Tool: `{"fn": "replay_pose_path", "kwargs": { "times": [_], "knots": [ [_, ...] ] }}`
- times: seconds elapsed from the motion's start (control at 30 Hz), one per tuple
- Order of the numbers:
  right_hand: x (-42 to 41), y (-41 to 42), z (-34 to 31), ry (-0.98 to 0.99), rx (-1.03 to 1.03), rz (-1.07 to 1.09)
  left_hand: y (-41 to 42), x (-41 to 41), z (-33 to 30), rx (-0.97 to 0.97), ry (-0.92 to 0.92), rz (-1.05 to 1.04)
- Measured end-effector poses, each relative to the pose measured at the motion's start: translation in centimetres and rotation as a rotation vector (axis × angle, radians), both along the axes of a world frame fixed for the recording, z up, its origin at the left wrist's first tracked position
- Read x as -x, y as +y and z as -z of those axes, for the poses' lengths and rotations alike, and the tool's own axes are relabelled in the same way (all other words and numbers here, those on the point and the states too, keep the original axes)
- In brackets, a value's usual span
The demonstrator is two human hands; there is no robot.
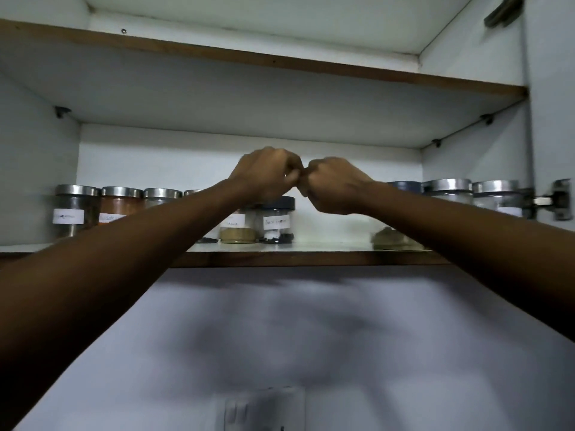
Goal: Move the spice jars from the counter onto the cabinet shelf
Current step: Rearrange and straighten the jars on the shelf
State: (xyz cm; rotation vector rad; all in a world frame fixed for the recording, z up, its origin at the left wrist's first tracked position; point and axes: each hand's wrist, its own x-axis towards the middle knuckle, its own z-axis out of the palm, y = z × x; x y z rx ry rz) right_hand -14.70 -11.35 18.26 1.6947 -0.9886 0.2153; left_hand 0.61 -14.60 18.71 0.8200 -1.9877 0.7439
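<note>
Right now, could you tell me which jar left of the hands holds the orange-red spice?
The second jar from the left; its neighbours look dark or clear.

Cabinet shelf (326, 247), perhaps ten spice jars (277, 219).

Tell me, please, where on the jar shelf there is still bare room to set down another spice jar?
The clearest bare patch on the jar shelf lies between the dark-lidded jar and the jar of greenish powder, below the two hands. The left end is crowded: steel-lidded jars stand side by side. The right end by the hinge is full too.
</note>
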Motion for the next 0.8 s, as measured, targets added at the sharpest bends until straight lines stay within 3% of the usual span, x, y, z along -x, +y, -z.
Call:
{"fn": "replay_pose_path", "kwargs": {
  "times": [0.17,0.37,0.63,0.8],
  "knots": [
    [4.1,5.2,-1.6,-0.031,0.084,-0.012,3.3,2.9,0.0,0.059,0.124,0.168],
    [10.6,9.4,-2.4,-0.348,0.077,0.055,6.0,7.5,-0.1,-0.057,0.043,0.286],
    [17.1,10.4,0.7,-0.685,-0.186,0.18,6.1,13.3,1.1,-0.256,-0.162,0.197],
    [18.2,9.5,1.9,-0.753,-0.289,0.165,5.8,14.6,1.5,-0.256,-0.1,0.195]
  ]
}}
